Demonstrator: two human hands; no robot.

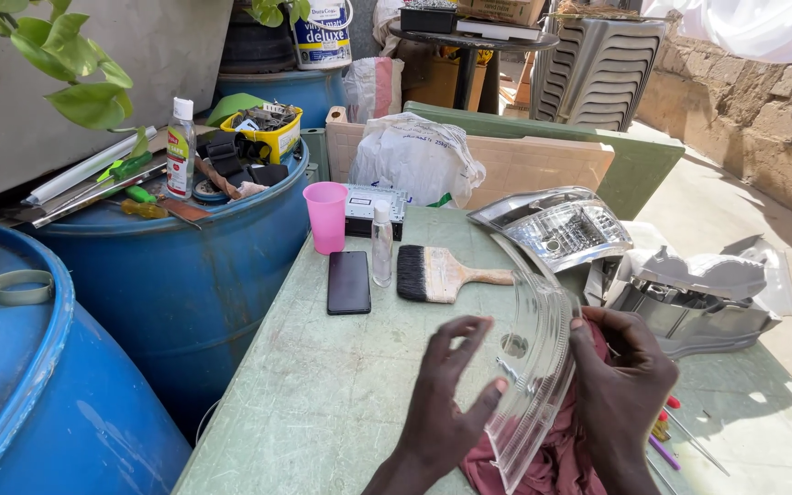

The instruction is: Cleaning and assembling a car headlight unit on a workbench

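Nearest the camera, the left hand point(446, 399) is spread flat, fingers loose, with its fingertips resting against the inner face of a clear curved lamp lens point(535, 367); it grips nothing. The right hand point(623, 385) grasps the lens by its outer edge, thumb at the top rim, with a maroon cloth point(556, 458) bunched beneath. The lens stands on edge between the two hands above the green table point(323, 394). Small screwdrivers point(666, 431) lie just right of the right hand. Further out lie a black phone point(349, 282), a paintbrush point(442, 273), a small clear bottle point(382, 244) and a pink cup point(326, 216). A chrome headlamp reflector point(556, 229) and grey housing point(698, 293) sit beyond the right hand.
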